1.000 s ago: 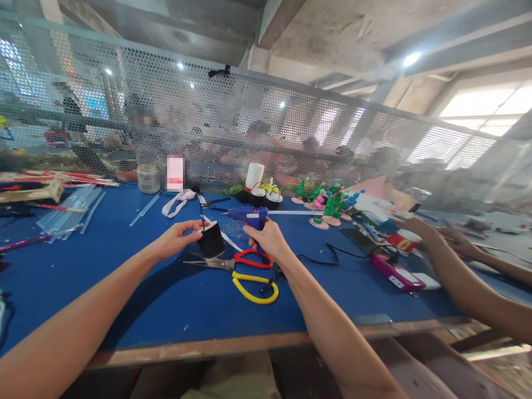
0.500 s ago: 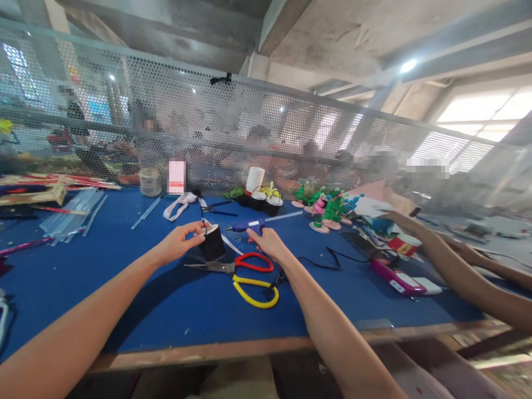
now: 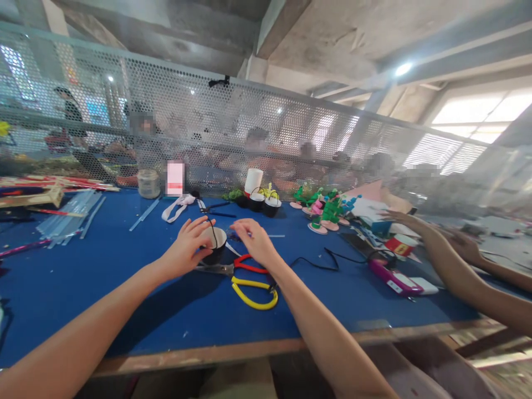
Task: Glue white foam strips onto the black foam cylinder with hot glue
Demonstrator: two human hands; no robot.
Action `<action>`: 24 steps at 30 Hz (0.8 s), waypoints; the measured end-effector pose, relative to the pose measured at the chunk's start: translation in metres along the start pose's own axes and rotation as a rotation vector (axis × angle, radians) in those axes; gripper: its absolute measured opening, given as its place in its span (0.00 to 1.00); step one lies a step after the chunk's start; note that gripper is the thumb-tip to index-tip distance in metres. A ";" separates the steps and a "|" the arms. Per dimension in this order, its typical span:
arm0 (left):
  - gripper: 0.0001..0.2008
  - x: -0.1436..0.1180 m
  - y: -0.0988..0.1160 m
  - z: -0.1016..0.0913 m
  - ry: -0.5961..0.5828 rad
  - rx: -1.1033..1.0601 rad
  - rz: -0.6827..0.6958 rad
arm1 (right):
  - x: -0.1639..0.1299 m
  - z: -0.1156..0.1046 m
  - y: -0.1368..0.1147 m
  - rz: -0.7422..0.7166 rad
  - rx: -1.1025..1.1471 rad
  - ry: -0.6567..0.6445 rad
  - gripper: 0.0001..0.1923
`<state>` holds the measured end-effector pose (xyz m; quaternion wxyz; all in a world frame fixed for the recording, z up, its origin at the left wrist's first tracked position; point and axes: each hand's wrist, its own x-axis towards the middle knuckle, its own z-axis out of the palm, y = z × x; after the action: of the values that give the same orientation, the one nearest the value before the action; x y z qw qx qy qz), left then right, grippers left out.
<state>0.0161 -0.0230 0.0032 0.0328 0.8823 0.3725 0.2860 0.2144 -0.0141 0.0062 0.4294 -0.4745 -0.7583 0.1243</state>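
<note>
My left hand (image 3: 188, 247) curls around a small black cup (image 3: 217, 244) with a white inside and a thin black wire handle; the cup sits low on the blue table (image 3: 124, 288), its mouth tilted toward me. Just right of the cup, my right hand (image 3: 254, 241) hovers with fingers spread and holds nothing. The blue glue gun is hidden behind this hand. Below both hands lie red-handled scissors (image 3: 250, 265) and a yellow-handled pair (image 3: 254, 292).
A black cable (image 3: 322, 261) runs right toward a pink device (image 3: 394, 277). A co-worker's hands (image 3: 409, 221) reach in at the right near green and pink foam figures (image 3: 326, 208). Two more black cups (image 3: 265, 200), a white roll (image 3: 253, 180), a jar (image 3: 148, 183) and clear glue sticks (image 3: 66, 219) stand farther back. A mesh screen (image 3: 208, 122) borders the table.
My right hand lowered the blue glue gun and let go, its fingers now spread. My left hand brought the black cup down to the table and closed around it.
</note>
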 end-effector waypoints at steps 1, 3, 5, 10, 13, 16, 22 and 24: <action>0.05 -0.001 0.002 0.001 0.003 0.030 0.025 | -0.001 0.005 -0.005 -0.058 0.078 -0.034 0.16; 0.07 -0.002 0.006 0.004 0.006 0.085 0.075 | -0.003 0.014 -0.013 -0.091 0.162 -0.100 0.16; 0.08 -0.003 0.010 0.006 0.005 0.125 0.115 | -0.005 0.021 -0.016 -0.070 0.226 -0.144 0.13; 0.06 -0.002 0.010 0.002 0.013 0.036 0.049 | -0.008 0.018 -0.011 0.063 0.490 -0.038 0.09; 0.06 0.000 0.004 -0.002 0.009 -0.174 -0.057 | -0.008 0.010 -0.010 0.147 0.616 0.031 0.10; 0.08 0.001 -0.002 -0.003 -0.009 -0.364 -0.139 | -0.008 0.008 -0.009 0.183 0.664 0.052 0.11; 0.10 0.002 -0.003 -0.005 -0.062 -0.571 -0.248 | -0.009 0.013 -0.007 0.204 0.621 0.046 0.12; 0.10 0.002 -0.002 -0.007 -0.087 -0.588 -0.253 | -0.009 0.014 -0.006 0.221 0.590 0.038 0.12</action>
<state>0.0122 -0.0212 0.0094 0.3377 0.7931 0.3788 0.3370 0.2019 -0.0211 -0.0034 0.5466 -0.4113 -0.6251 0.3758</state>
